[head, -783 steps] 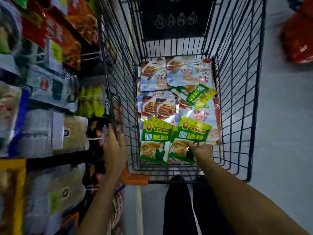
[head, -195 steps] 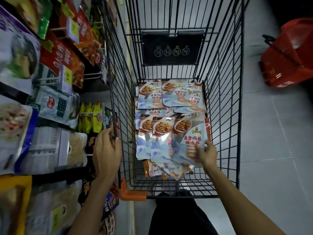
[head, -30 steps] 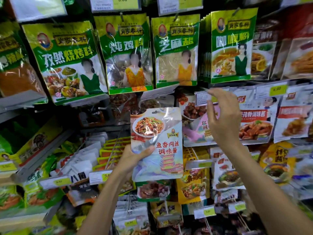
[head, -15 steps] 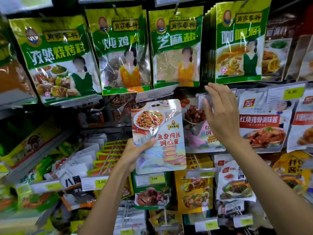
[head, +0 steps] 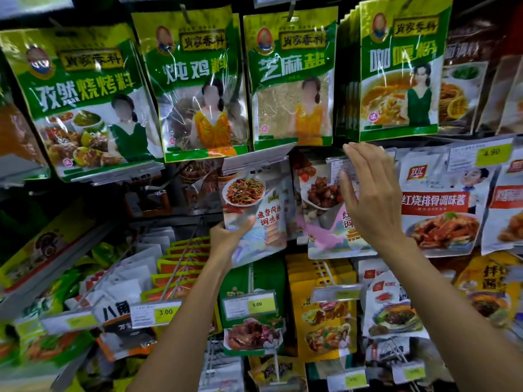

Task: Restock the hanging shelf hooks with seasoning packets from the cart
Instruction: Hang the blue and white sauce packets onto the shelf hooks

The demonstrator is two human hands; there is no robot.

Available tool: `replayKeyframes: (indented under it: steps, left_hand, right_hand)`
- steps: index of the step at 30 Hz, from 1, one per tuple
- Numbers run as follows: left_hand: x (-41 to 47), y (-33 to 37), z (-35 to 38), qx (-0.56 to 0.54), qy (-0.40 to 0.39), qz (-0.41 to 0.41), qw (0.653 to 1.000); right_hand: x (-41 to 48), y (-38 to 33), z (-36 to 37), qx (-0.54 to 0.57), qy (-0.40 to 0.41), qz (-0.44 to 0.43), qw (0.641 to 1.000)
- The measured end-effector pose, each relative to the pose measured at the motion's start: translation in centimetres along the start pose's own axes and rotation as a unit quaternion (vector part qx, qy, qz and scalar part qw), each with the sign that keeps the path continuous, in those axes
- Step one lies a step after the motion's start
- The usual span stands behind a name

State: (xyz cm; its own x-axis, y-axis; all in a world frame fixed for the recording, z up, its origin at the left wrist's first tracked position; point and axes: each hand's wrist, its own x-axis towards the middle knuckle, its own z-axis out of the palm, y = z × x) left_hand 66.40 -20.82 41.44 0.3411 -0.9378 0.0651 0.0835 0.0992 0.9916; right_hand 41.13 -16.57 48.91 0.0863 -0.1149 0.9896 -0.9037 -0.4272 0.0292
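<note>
My left hand (head: 229, 236) grips the lower left corner of a silver-blue seasoning packet (head: 259, 213) printed with a plate of shredded stir-fry and red characters. The packet's top sits just under a tilted clear price-tag holder (head: 254, 161) at the end of a shelf hook. My right hand (head: 368, 199) is raised flat with fingers apart, in front of a hanging pink-and-white packet (head: 325, 230) to the right. It holds nothing. The cart is out of view.
Green seasoning packets (head: 291, 77) hang in a row above. White rib-sauce packets (head: 441, 210) hang at the right. Yellow packets (head: 322, 315), a green packet with a 5.00 tag (head: 249, 305) and more hooks with price tags fill the lower rows.
My left hand has lifted the silver-blue packet up and back toward the hook under the tilted tag holder. My right hand has stayed beside it, fingers spread. The view moved closer to the shelf.
</note>
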Motion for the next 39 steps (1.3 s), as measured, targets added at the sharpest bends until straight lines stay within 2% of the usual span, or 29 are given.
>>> replayKeyframes:
  steps: [2, 4, 7, 11, 14, 17, 20, 23, 25, 27, 32, 36, 39]
  left_hand:
    - [0.7, -0.2, 0.5, 0.030, 0.045, 0.005, 0.999]
    - [1.5, -0.4, 0.9, 0.052, 0.056, 0.004, 0.997]
    - [2.4, -0.7, 1.5, 0.034, 0.043, -0.002, 0.998]
    - [3.2, -0.7, 2.3, 0.020, 0.086, -0.050, 0.995]
    - [2.9, -0.9, 2.1, 0.092, 0.089, -0.056, 0.990]
    - [1.0, -1.1, 0.4, 0.188, 0.069, -0.011, 0.980]
    - [-2.8, -1.1, -1.7, 0.293, 0.087, 0.075, 0.949]
    - [-8.3, -1.0, -2.4, 0.285, 0.061, 0.206, 0.934]
    - [-12.0, -1.6, -2.2, 0.260, -0.003, 0.248, 0.933]
    - [-15.6, -3.1, -1.3, 0.252, -0.080, 0.245, 0.933]
    - [-24.1, -9.4, 2.3, 0.232, -0.245, 0.138, 0.931]
    - [-30.1, -14.6, 5.4, 0.258, -0.364, 0.075, 0.892]
    - [-33.4, -17.9, 8.0, 0.267, -0.442, 0.035, 0.856]
  right_hand:
    - [0.0, -0.1, 0.1, -0.002, 0.005, -0.001, 1.000]
    - [0.0, -0.1, 0.2, -0.002, 0.006, -0.002, 1.000]
    - [0.0, 0.0, 0.3, -0.003, 0.007, -0.001, 1.000]
    - [0.0, -0.2, 0.2, -0.008, 0.003, 0.001, 1.000]
    - [0.2, -0.6, -0.4, -0.010, -0.012, 0.007, 1.000]
    - [0.1, -1.6, -1.7, -0.004, -0.016, 0.016, 1.000]
    - [-1.4, -3.5, -3.6, 0.002, -0.022, 0.046, 0.999]
    - [-5.5, -5.6, -6.5, 0.030, -0.072, 0.133, 0.988]
    - [-9.2, -6.8, -9.2, 0.064, -0.114, 0.235, 0.963]
    - [-13.2, -8.0, -12.4, 0.092, -0.141, 0.346, 0.923]
    - [-23.3, -10.1, -22.1, 0.050, -0.159, 0.574, 0.801]
    - [-30.0, -11.0, -29.7, 0.013, -0.113, 0.699, 0.706]
    - [-32.9, -10.5, -34.3, -0.024, -0.081, 0.750, 0.656]
